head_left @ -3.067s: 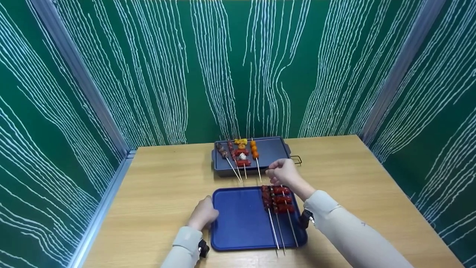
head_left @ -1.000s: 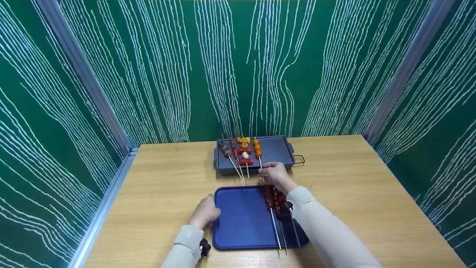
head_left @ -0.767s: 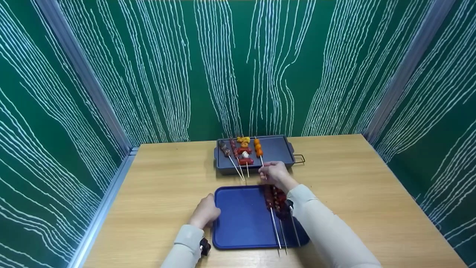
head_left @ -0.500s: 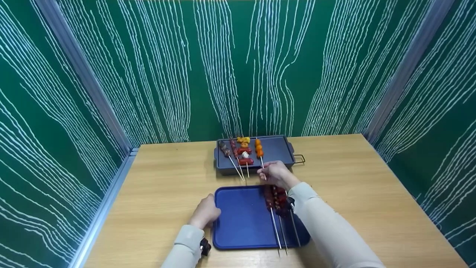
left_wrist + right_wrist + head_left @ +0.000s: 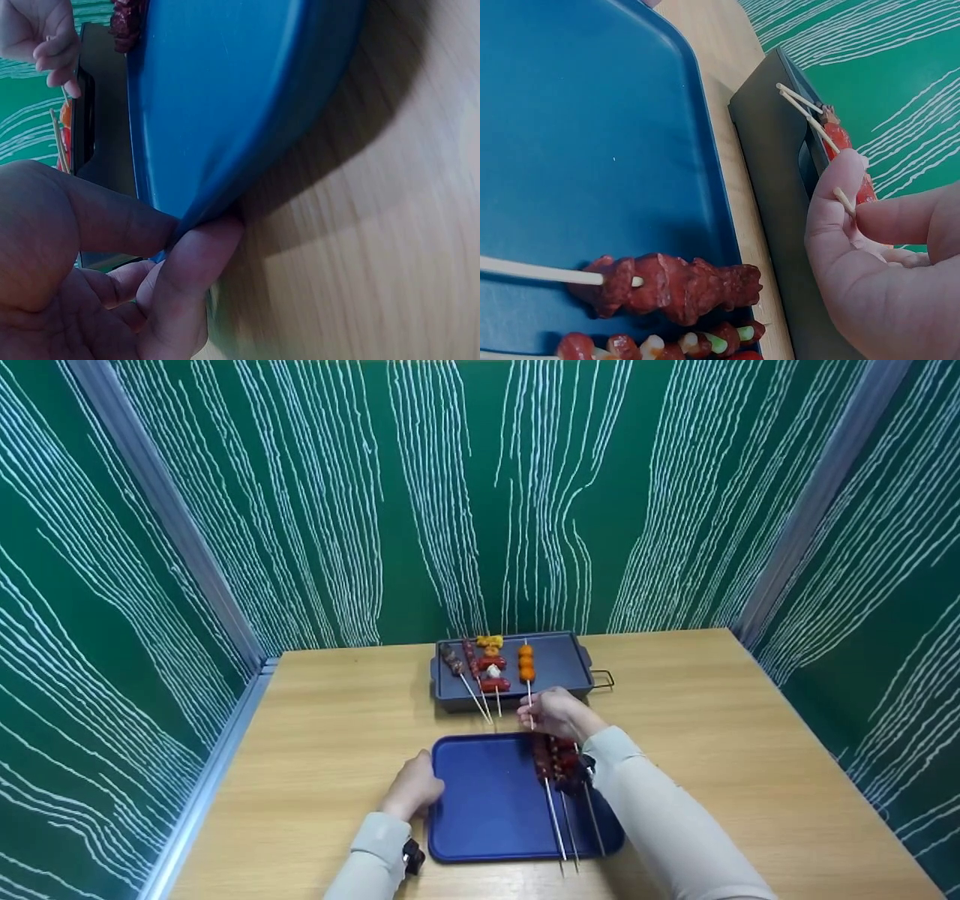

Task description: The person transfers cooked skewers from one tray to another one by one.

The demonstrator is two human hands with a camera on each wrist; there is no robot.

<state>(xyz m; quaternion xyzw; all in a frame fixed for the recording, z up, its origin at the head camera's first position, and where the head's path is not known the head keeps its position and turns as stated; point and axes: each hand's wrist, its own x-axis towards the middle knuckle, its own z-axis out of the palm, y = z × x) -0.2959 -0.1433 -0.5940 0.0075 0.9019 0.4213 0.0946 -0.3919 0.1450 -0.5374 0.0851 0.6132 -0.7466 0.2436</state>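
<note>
Pinching the orange skewer (image 5: 527, 664) by its stick (image 5: 529, 694), the right hand (image 5: 555, 712) holds it partly over the grill (image 5: 559, 660), to the right of three other skewers (image 5: 472, 660). The left hand (image 5: 412, 787) grips the tray (image 5: 480, 802) by its left rim, and three more skewers (image 5: 542, 757) lie along the tray's right side, partly hidden by the right sleeve (image 5: 667, 817).

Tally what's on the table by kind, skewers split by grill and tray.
Blue tray: 1
Dark grill: 1
Skewers at the grill: 4 (brown skewer, thin red skewer, mixed skewer, orange skewer in the right hand)
Skewers on the tray: 3 (dark red skewer, green-flecked skewer, partly hidden skewer)
Total: 9
</note>
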